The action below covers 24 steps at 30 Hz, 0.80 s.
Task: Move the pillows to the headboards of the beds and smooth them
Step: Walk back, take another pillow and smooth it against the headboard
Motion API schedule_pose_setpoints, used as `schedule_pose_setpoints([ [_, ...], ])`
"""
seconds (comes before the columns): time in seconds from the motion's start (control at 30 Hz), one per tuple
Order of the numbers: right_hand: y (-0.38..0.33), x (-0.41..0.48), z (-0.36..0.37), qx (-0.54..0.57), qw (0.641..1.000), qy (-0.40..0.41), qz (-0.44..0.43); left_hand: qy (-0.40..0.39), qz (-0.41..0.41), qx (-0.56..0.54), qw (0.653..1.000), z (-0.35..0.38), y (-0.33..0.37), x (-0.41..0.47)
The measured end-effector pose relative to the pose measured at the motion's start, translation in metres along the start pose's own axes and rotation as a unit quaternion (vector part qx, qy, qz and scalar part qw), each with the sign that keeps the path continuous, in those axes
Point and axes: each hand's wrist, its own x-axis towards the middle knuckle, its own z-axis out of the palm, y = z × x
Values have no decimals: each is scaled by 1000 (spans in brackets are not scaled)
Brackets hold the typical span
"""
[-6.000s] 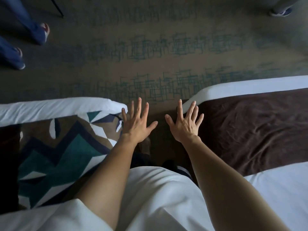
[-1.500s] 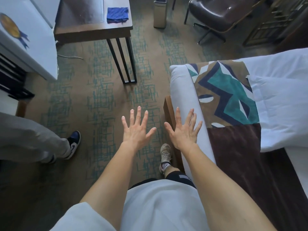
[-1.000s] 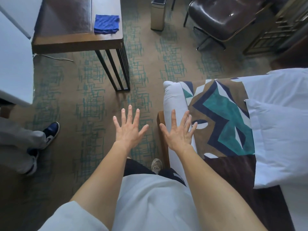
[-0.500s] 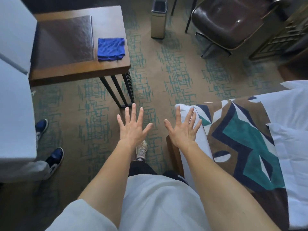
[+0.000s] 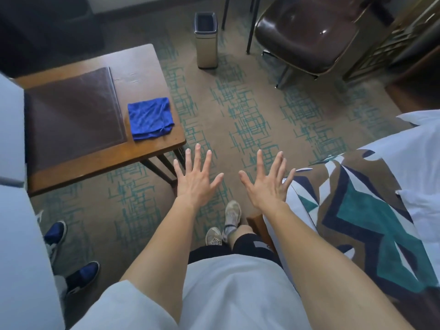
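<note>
your left hand (image 5: 198, 184) and right hand (image 5: 266, 186) hover over carpet, each grip spread wide, holding nothing. white pillow (image 5: 421, 201) lies on the bed (image 5: 357, 222) at far right.

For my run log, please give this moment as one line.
left hand: open, empty | right hand: open, empty | both over carpet | pillow: on bed, untouched

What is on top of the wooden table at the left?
On the wooden table lie a dark brown mat and, beside it, a folded blue cloth. A pale surface at the frame's left edge hides the table's far left part.
</note>
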Motion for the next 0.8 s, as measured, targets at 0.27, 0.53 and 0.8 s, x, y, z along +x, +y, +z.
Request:
schedule_pose_setpoints([
  [0.27, -6, 102, -36, 21, 999, 9, 32, 1, 40, 3, 999, -35, 26, 113],
  [0.53, 24, 207, -85, 40, 995, 13, 86, -10, 86, 26, 996, -75, 81, 238],
  [0.8, 65, 284, -135, 56, 986, 37, 155, -1, 177, 51, 983, -114, 143, 340],
])
